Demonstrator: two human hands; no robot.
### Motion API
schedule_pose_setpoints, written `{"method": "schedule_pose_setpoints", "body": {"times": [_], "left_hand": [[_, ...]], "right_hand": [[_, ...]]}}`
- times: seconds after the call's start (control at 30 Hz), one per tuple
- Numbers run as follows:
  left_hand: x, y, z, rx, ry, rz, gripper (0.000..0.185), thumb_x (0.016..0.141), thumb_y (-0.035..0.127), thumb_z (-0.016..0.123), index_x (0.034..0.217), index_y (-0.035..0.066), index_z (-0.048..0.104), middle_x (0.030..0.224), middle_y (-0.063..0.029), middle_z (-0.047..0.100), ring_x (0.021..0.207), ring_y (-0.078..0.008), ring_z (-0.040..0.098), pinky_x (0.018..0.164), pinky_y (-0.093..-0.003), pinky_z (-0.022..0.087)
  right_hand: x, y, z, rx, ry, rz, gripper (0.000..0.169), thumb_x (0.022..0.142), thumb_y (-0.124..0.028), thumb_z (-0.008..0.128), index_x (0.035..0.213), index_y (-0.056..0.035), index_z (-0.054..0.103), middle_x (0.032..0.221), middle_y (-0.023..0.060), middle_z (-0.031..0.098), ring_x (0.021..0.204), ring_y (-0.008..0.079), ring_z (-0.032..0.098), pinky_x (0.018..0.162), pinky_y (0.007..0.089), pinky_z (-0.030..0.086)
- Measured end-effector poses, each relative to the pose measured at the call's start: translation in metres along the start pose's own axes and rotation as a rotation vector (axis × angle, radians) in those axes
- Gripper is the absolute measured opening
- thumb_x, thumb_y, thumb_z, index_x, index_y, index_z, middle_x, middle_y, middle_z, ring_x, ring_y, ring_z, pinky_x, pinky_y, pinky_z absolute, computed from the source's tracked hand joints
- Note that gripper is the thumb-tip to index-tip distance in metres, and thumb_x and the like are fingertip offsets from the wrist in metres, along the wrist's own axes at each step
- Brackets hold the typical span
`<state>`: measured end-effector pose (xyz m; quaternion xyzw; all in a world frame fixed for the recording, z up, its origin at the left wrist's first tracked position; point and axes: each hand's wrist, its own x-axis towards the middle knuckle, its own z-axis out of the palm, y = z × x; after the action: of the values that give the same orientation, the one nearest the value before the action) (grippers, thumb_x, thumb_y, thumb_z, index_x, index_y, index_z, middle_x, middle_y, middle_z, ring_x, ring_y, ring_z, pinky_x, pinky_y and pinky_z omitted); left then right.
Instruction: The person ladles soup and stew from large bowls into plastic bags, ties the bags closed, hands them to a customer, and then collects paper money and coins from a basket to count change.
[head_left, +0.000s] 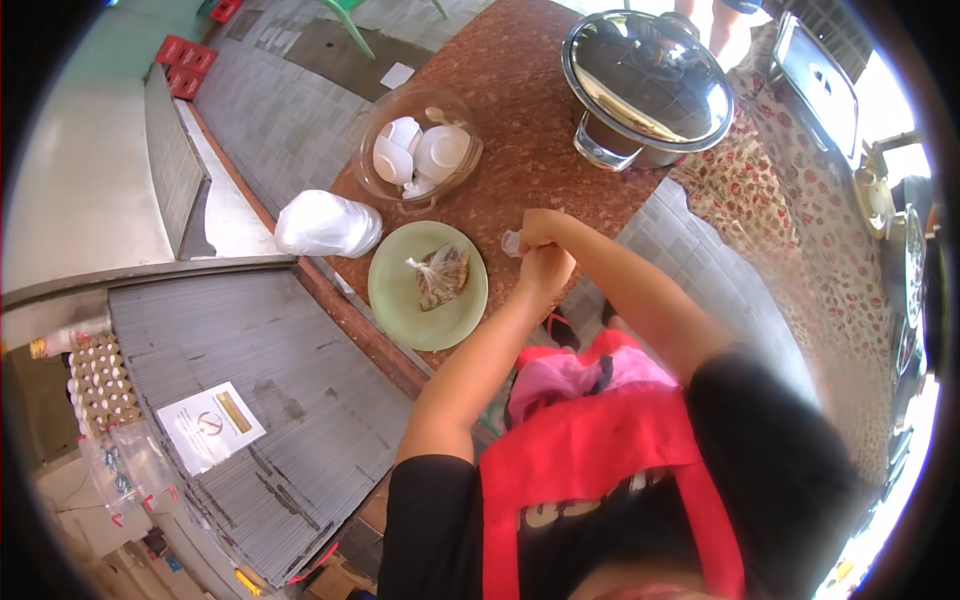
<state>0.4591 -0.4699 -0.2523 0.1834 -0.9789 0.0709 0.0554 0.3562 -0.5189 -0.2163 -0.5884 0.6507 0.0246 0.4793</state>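
Observation:
Near the table's front edge my two hands meet, fingers bent around a small piece of clear plastic (511, 243), perhaps a bag, that sticks out at their left. My left hand (546, 268) is lower, and my right hand (541, 227) lies over it; which fingers pinch the plastic is hidden. Left of them is a round pale green plate (390, 300) bearing a knotted clear plastic bag of brown food (442, 281). Behind the plate stands a clear bowl (474, 161) with white cups (442, 152) and a ladle or spoon in it.
A white plastic-wrapped bundle (328, 223) sits at the table's left edge. A large steel pot with a shiny lid (649, 79) stands at the back right of the reddish-brown table (517, 112). Another person's legs (726, 30) show beyond. Patterned cloth (825, 225) covers a surface at right.

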Motion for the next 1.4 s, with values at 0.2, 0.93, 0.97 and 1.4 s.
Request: {"method": "schedule_pose_setpoints", "body": {"times": [0.2,0.93,0.97,1.4], "left_hand": [[0.008,-0.025,-0.042,-0.302,-0.286,-0.012,0.016,0.081,0.017,0.052,0.086,0.008,0.063,0.069,-0.0138,0.064,0.067,-0.0277,0.066,0.056,-0.0434,0.052],[0.004,-0.044,-0.011,-1.133,-0.054,-0.598,0.029,0.078,0.001,0.062,0.106,0.006,0.063,0.079,-0.0105,0.069,0.068,-0.0171,0.066,0.06,-0.0292,0.051],[0.008,-0.045,-0.012,-0.988,-0.022,-0.522,0.03,0.078,0.002,0.062,0.108,0.007,0.062,0.078,-0.0124,0.069,0.073,-0.0223,0.068,0.065,-0.0325,0.051],[0.026,-0.048,-0.076,-0.799,-0.091,-0.524,0.027,0.078,-0.001,0.059,0.094,0.004,0.038,0.077,-0.0157,0.057,0.074,-0.0329,0.061,0.065,-0.0426,0.046]], "right_hand": [[-0.005,0.043,0.004,1.269,-0.126,-0.088,0.031,0.079,0.002,0.061,0.109,0.0008,0.056,0.091,0.0115,0.063,0.088,0.0227,0.062,0.072,0.0341,0.05],[-0.056,0.049,0.046,0.957,0.738,0.066,0.012,0.07,-0.006,0.071,0.077,-0.0005,0.063,0.067,0.0069,0.064,0.061,0.0116,0.059,0.053,0.0291,0.046],[-0.06,0.042,0.038,0.81,0.726,0.097,0.013,0.067,-0.008,0.072,0.075,-0.0013,0.064,0.068,0.0071,0.064,0.06,0.0125,0.06,0.054,0.0304,0.048],[-0.027,0.045,0.032,0.594,0.58,-0.352,0.028,0.065,-0.008,0.065,0.093,-0.0048,0.064,0.085,0.0146,0.065,0.076,0.0307,0.064,0.067,0.0385,0.05]]}}
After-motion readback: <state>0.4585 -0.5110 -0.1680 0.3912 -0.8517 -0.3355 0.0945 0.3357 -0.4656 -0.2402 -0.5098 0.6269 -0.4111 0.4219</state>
